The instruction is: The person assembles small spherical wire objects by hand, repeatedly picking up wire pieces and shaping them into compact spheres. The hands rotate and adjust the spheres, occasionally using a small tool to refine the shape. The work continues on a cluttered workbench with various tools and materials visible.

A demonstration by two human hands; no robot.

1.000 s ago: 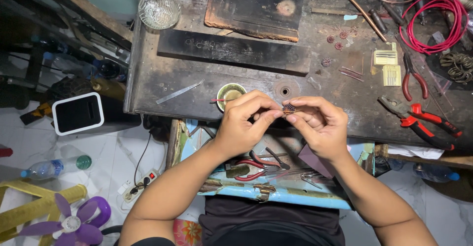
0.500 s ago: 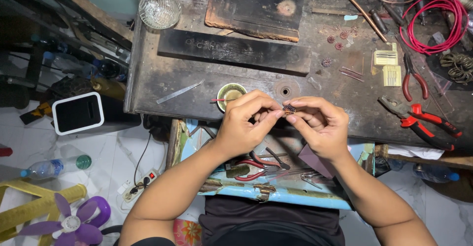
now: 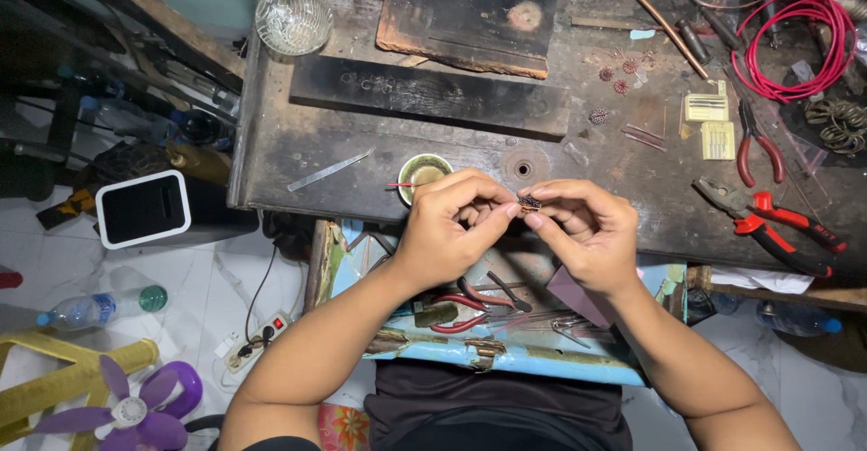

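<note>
Two hands meet over the near edge of the dark, scorched bench (image 3: 298, 144), and between them sits a small coppery piece (image 3: 530, 203), too tiny to make out in detail. The piece lies at the fingertips of both, just right of the left hand (image 3: 447, 230) and just left of the right hand (image 3: 587, 234), with its long side running roughly left to right, so each hand takes one end. Neither hand is clearly nearer; they share it evenly.

Both grips are narrow. The left hand's thumb and forefinger are pinched closed on the left end of the piece, the other fingers curled in beneath. The right hand's thumb and forefinger close on the right end in the same way, its remaining fingers loosely folded.

Just beyond the left hand on the bench stands a small round cup (image 3: 424, 173) with a thin red-tipped stick resting across it. Farther left lies a slim metal strip (image 3: 330, 169). To the right are red-handled pliers (image 3: 777, 221), and far right a coil of red wire (image 3: 795, 45). A glass dish (image 3: 293, 19) sits at the far left corner. Below the hands, an open drawer (image 3: 506, 361) holds more tools.
</note>
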